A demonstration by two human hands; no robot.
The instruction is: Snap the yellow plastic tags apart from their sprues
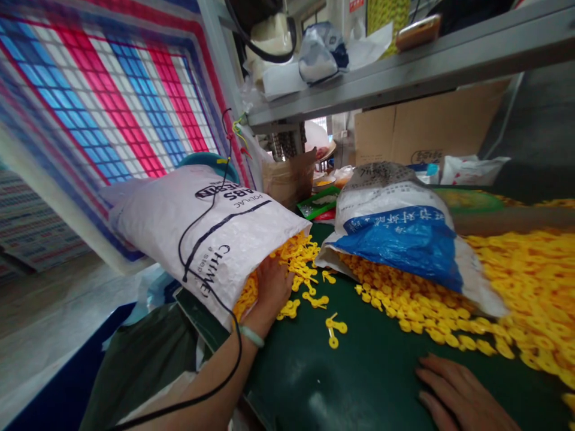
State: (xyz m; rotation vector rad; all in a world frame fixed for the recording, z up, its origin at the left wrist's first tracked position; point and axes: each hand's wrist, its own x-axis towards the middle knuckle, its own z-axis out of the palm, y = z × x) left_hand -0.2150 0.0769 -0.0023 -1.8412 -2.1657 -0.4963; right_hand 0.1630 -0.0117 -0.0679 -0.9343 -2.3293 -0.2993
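Note:
My left hand reaches into the mouth of a white woven sack lying on its side, among yellow plastic pieces spilling from it. Its fingertips are hidden, so I cannot tell whether they grip any. A light green bangle circles that wrist. At the lower right, my right hand rests over the green tabletop with fingers apart, holding nothing. Between the hands lies a loose yellow piece, with two round ends visible and thin arms.
A white and blue sack lies over more yellow pieces, beside a large heap on the right. A green tray and a cardboard box stand behind. A grey shelf crosses above; a black cable hangs across my left arm.

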